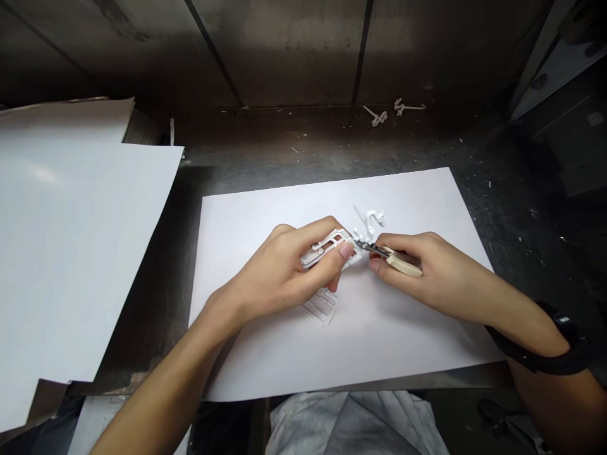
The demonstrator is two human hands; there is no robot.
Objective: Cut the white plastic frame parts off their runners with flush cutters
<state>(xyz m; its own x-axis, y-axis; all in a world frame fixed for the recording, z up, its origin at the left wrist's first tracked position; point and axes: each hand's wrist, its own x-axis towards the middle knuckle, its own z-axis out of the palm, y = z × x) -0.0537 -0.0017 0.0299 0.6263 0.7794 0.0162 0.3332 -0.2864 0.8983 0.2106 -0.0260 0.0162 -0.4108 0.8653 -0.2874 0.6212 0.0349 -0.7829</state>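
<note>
My left hand (pixel 303 265) is closed around a thin white plastic frame (pixel 337 236) with rectangular openings. In my right hand (pixel 417 265) is a pair of cutting pliers (pixel 403 262) with cream handles. The jaws meet the right end of the frame, where a curly white plastic sprue (pixel 368 221) sticks up. Whether the sprue is still joined there I cannot tell. Beneath my left hand, a flat clear or white grid-like piece (pixel 325 306) lies on the white sheet (pixel 265 354).
A stack of large white sheets (pixel 76 227) stands at the left. Two twisted white sprue scraps (pixel 377 117) lie by the metal back wall (pixel 303 50). Small white bits dot the dark metal table (pixel 265 151). Scissors (pixel 512 423) show at the lower right.
</note>
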